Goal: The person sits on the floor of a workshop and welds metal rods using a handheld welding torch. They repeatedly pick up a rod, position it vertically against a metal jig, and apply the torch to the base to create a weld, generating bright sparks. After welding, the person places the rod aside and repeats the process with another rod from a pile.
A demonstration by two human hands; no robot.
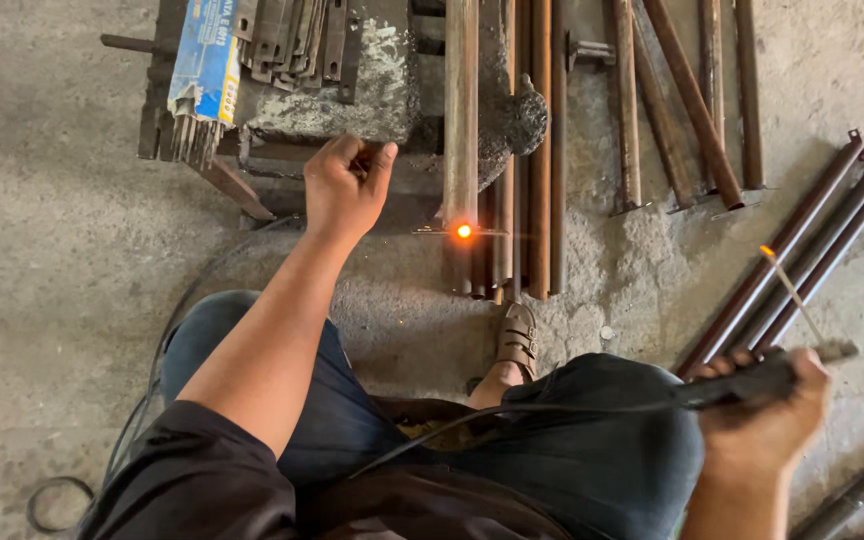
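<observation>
Holding the electrode holder (752, 380) off to the side in our closed right hand (767, 425) keeps its hot rod (792, 292) off the glowing weld spot (464, 231) on the rusty tubes (512, 150), while our half-curled left hand (344, 185) hovers empty above the steel block (342, 100).

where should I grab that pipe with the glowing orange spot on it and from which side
Grip the rusty pipe on its far stretch, well away from the glowing spot at its near end, which is likely very hot. Come from the left, by the left hand; more pipes crowd its right side.
</observation>
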